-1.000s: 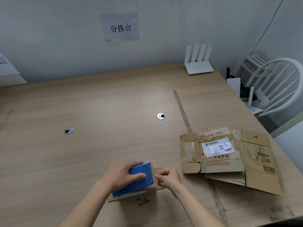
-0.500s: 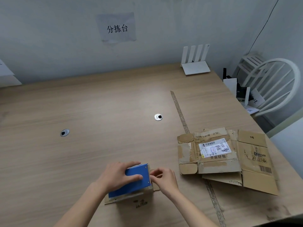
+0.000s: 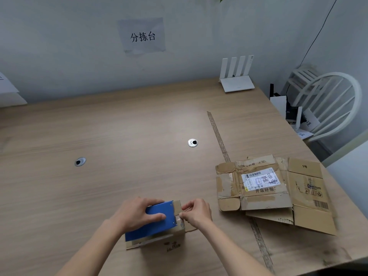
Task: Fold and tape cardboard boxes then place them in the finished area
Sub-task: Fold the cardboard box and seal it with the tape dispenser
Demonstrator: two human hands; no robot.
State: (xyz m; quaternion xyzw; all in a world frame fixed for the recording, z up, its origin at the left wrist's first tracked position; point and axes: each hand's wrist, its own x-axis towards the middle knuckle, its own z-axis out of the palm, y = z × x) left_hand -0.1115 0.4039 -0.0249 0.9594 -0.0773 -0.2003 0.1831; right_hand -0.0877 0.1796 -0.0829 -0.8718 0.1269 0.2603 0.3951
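At the near edge of the worktop (image 3: pixel 99 186), your left hand (image 3: pixel 135 214) wraps its grip around the blue tape dispenser (image 3: pixel 157 220), pressed onto the small cardboard box (image 3: pixel 171 240). Your right hand (image 3: pixel 197 213) pinches what appears to be the tape end at the box's right side. Keep it taut and draw the dispenser straight along the seam.

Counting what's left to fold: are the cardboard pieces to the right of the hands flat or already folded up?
Flat. The cardboard pieces lie spread and overlapping on the table, flaps out, no walls raised.
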